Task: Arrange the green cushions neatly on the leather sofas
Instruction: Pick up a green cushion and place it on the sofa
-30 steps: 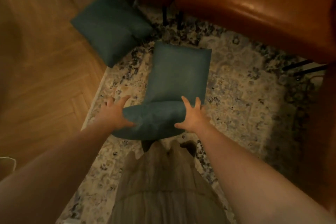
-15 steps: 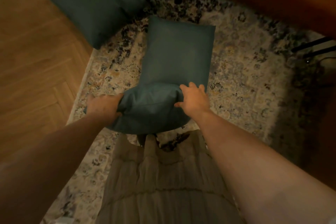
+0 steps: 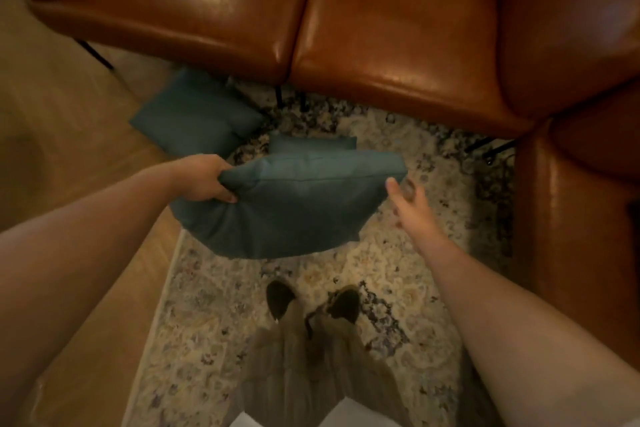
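Held cushion (image 3: 294, 208), green, is kept in the air above the far half of the rug (image 3: 398, 274). It is sagging and tilted, with the long seam turned up. Its left corner is pinched by the left hand (image 3: 204, 180). That grip is closed, with the fingers curled into the fabric and bunching it. The bulk of the cushion hangs out to the right of that grip and below it.

The right hand (image 3: 412, 204) is seen at the cushion's right edge, with the grip spread and the thumb straight. The fingers are blurred, and it cannot be told whether the thumb touches the fabric.

Second cushion (image 3: 311, 143) is laid flat on the rug's far part, mostly hidden behind the held one. Third cushion (image 3: 194, 114) is laid across the rug's far left edge, mostly on the wood floor (image 3: 69, 135), with its far side tucked under the leather sofa (image 3: 381, 28). That sofa is set along the rug's far edge. A second leather sofa (image 3: 571, 218) is set along the rug's right edge. Dark shoes (image 3: 280, 295) are planted on the rug's near middle.
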A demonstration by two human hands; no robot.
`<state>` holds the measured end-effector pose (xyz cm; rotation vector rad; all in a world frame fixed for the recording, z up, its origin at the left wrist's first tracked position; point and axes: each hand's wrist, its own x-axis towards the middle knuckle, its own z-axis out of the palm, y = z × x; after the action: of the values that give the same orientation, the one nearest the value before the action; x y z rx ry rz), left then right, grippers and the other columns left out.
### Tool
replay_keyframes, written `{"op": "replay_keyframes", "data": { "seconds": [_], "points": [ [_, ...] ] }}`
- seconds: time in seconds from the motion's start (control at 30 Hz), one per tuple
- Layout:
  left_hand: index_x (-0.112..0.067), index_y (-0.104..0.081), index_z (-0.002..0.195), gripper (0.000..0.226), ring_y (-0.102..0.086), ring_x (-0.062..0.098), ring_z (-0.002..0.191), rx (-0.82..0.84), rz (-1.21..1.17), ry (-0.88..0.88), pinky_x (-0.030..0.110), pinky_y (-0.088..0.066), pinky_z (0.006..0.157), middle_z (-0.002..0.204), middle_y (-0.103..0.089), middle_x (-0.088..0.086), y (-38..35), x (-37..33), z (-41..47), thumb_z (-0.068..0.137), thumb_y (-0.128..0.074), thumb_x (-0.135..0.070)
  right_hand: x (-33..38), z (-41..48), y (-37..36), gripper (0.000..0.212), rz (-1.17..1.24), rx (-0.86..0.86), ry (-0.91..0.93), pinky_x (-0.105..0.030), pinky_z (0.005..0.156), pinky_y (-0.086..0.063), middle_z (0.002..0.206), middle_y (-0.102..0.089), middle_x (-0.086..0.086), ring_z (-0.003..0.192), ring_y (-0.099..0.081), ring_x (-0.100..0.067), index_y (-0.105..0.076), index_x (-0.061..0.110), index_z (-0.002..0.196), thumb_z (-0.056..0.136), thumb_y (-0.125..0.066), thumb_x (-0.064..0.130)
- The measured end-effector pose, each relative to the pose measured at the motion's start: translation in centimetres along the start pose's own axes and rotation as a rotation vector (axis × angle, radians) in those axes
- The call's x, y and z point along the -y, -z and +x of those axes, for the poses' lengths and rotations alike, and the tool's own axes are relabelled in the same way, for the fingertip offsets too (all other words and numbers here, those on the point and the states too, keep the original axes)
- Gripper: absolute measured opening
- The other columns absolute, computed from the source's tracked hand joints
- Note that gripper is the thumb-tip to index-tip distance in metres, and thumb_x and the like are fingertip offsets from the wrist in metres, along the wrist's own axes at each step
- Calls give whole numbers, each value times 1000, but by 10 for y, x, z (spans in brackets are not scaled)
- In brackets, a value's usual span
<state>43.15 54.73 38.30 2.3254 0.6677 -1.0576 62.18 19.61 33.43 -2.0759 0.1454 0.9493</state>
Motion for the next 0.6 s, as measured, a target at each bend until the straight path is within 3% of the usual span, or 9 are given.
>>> {"op": "replay_keyframes", "data": {
  "seconds": [0.1, 0.17, 0.23, 0.3, 0.4, 0.47, 0.6],
  "points": [
    [-30, -76, 99, 20, -69, 10, 92, 14, -135, -56, 33, -52, 90, 96, -75, -12, 69, -27, -36, 83, -88, -33, 25, -31, 18, 73, 158, -90, -189, -59, 116, -43, 163, -44, -5, 140, -51, -34, -37, 30, 161, 103, -32, 74],
    [-25, -78, 104, 23, -74, 15, 97, 36, -266, -91, 37, -55, 97, 101, -80, -6, 109, -46, -59, 83, -88, -25, 35, -52, 28, 65, 130, -116, -254, -59, 111, -46, 164, -40, -9, 141, -48, -38, -34, 28, 162, 109, -27, 64],
    [-17, -78, 111, 28, -76, 20, 101, 70, -366, -128, 41, -57, 99, 106, -81, 0, 141, -65, -82, 84, -87, -19, 47, -68, 35, 66, 185, -113, -287, -57, 109, -47, 163, -42, -11, 140, -49, -38, -32, 25, 163, 109, -29, 63],
    [-13, -77, 116, 35, -77, 24, 104, 67, -426, -158, 42, -57, 99, 111, -80, 5, 165, -82, -97, 83, -87, -19, 60, -81, 42, 77, 392, -90, -285, -56, 109, -44, 164, -41, -10, 143, -47, -37, -27, 28, 166, 103, -31, 73],
    [-9, -72, 124, 39, -76, 25, 107, 54, -587, -209, 34, -61, 88, 118, -78, 9, 188, -105, -114, 85, -81, -12, 79, -93, 59, 93, 776, -75, -257, -65, 117, -29, 166, -37, -13, 151, -37, -36, -21, 37, 166, 90, -33, 89],
    [-9, -70, 126, 42, -75, 26, 109, 56, -686, -243, 32, -63, 85, 122, -77, 10, 196, -116, -122, 85, -77, -9, 92, -102, 68, 98, 908, -11, -225, -70, 121, -20, 164, -40, -13, 153, -34, -36, -20, 38, 166, 87, -35, 92],
    [-13, -67, 131, 52, -74, 29, 112, 52, -725, -244, 49, -53, 104, 124, -76, 9, 213, -131, -127, 81, -80, -10, 122, -105, 90, 87, 1119, 34, -75, -61, 113, -34, 141, -59, -1, 122, -57, -28, -47, 30, 153, 85, -56, 85]
  ]
}}
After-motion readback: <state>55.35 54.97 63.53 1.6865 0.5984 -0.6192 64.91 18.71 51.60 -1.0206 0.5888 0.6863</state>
